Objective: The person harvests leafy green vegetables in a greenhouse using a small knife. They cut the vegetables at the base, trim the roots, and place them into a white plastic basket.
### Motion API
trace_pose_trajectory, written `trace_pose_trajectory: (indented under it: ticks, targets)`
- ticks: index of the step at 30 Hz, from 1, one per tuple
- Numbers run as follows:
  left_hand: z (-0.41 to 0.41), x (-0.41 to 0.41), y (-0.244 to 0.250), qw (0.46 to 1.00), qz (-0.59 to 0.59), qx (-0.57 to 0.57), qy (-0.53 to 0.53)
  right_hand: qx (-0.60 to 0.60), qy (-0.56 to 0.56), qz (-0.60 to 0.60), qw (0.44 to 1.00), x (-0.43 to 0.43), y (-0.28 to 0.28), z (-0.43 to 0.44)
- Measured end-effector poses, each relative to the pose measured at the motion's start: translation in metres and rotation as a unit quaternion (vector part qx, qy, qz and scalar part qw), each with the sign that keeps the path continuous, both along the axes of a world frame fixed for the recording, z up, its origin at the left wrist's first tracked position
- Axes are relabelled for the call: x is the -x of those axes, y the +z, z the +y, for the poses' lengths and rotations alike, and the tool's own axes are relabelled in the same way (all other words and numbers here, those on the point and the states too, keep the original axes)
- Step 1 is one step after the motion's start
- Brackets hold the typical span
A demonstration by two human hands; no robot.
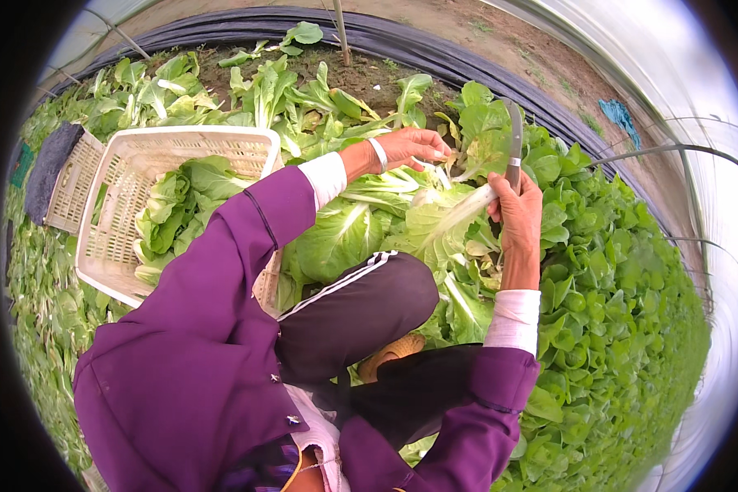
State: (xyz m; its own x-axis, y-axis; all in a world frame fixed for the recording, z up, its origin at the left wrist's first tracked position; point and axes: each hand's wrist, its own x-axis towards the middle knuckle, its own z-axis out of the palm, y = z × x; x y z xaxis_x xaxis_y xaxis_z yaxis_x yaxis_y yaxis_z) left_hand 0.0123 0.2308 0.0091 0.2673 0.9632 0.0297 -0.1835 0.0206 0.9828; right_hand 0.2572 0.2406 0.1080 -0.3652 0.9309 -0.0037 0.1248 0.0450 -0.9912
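In my right hand (pixel 516 200) is a knife with a curved metal blade (pixel 516 130) pointing away from me. The same hand pinches the white stalk of a leafy green leaf (pixel 452 221), which hangs down to the left over other leaves. My left hand (pixel 409 147), with a silver-coloured bracelet at the wrist, is held over cut greens, fingers bent and partly spread. Its fingertips are beside a small yellowed leaf piece; whether they touch it I cannot tell. To the left, a white plastic basket (pixel 184 132) holds several heads of leafy greens (pixel 172 209).
Standing greens (pixel 596 307) grow densely on the right. Loose leaves (pixel 270 92) cover soil ahead, near a thin post (pixel 342 34). Dark sheeting (pixel 393 37) edges the bed. A second basket (pixel 77 178) with dark cloth (pixel 50 169) stands far left. My bent knee (pixel 406 295) is close below.
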Motion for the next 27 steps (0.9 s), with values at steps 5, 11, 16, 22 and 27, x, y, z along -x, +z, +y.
trace_pose_trajectory:
  ticks: [5,11,16,22,27]
  targets:
    - [-0.004,0.017,-0.053,0.973,0.191,0.110,0.076,-0.135,-0.135,-0.143,0.971,-0.039,0.004,-0.012]
    - [-0.041,0.004,-0.160,0.892,0.348,0.086,0.277,-0.204,-0.270,-0.308,0.889,-0.120,0.004,-0.021]
    - [-0.079,0.004,-0.225,0.811,0.204,0.430,0.341,-0.185,-0.214,-0.333,0.899,-0.120,-0.011,-0.023]
    - [-0.055,-0.027,-0.220,0.807,0.027,0.479,0.345,-0.141,-0.191,-0.364,0.900,-0.110,-0.007,-0.037]
    - [-0.063,0.001,-0.288,0.831,-0.087,0.389,0.388,-0.128,-0.147,-0.339,0.920,-0.089,-0.014,-0.030]
